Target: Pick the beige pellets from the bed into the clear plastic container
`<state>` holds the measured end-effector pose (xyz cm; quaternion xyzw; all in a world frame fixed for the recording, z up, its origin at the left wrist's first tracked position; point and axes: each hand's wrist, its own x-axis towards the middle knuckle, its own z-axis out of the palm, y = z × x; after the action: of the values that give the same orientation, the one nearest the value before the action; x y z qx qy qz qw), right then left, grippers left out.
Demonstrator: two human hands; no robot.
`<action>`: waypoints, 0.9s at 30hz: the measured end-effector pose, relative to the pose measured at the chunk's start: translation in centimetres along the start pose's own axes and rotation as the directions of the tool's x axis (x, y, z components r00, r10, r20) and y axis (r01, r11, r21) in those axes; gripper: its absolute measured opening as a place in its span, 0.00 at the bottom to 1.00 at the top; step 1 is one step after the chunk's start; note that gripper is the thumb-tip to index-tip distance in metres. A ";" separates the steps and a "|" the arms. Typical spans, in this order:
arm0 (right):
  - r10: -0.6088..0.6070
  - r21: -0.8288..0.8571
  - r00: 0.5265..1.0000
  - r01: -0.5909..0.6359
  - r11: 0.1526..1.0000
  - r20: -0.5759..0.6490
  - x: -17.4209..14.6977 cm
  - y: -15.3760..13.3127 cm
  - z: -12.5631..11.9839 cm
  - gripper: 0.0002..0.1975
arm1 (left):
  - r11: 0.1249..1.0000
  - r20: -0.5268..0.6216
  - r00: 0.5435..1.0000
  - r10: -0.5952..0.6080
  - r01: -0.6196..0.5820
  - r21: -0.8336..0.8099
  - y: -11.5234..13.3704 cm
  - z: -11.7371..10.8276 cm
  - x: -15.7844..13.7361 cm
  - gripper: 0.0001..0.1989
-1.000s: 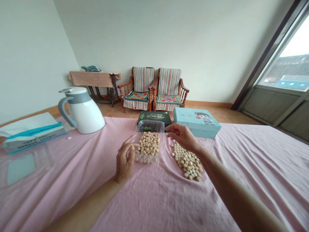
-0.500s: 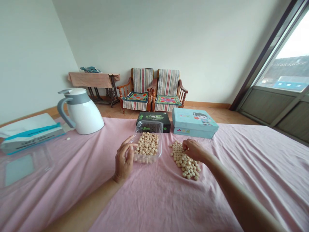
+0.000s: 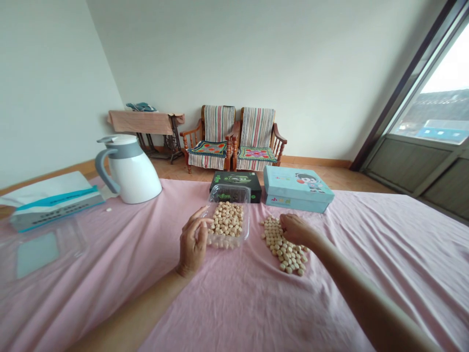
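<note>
A clear plastic container [image 3: 246, 220] filled with small round beige pieces [image 3: 227, 219] stands in the middle of the pink cloth. My left hand [image 3: 193, 242] is at its left side, with the fingertips over the rim and the thumb on the outside. To the right, more of these pieces, like little biscuits, lie in a loose pile [image 3: 289, 254] directly on the cloth. My right hand [image 3: 297, 229] is over the far right part of the pile, its fingers curled together and pointing down. What those fingertips hold, if anything, is hidden.
Behind the container sit a black box [image 3: 252, 188] and a light blue box [image 3: 298, 188]. On the left are a white jug [image 3: 135, 176], a tissue pack [image 3: 62, 208] and a clear plastic lid [image 3: 69, 244]. Two wooden chairs [image 3: 234, 142] stand beyond the table.
The whole view has shifted slightly, so everything appears a little further right. My left hand stays at the container's rim. My right hand remains at the pile, its fingers still curled.
</note>
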<state>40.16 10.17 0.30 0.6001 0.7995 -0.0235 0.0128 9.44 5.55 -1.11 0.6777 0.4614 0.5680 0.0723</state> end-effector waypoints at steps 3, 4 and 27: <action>0.038 -0.020 0.999 -0.038 0.999 -0.001 0.2 0.1 0.5 0.11 | 1.000 -0.006 1.000 -0.004 0.004 0.004 0.0 0.0 0.0 0.15; 0.050 -0.013 0.999 -0.050 0.999 -0.002 0.2 0.2 0.5 0.11 | 1.000 -0.007 1.000 -0.004 0.004 0.005 0.0 0.0 0.0 0.15; 0.031 0.151 0.996 -0.019 0.988 -0.079 4.1 0.4 -1.7 0.15 | 1.000 -0.004 1.000 0.002 -0.002 0.004 -0.1 0.0 0.0 0.15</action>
<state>39.36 14.33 1.82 0.6098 0.7877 -0.0590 -0.0645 9.41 5.60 -1.15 0.6771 0.4618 0.5687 0.0694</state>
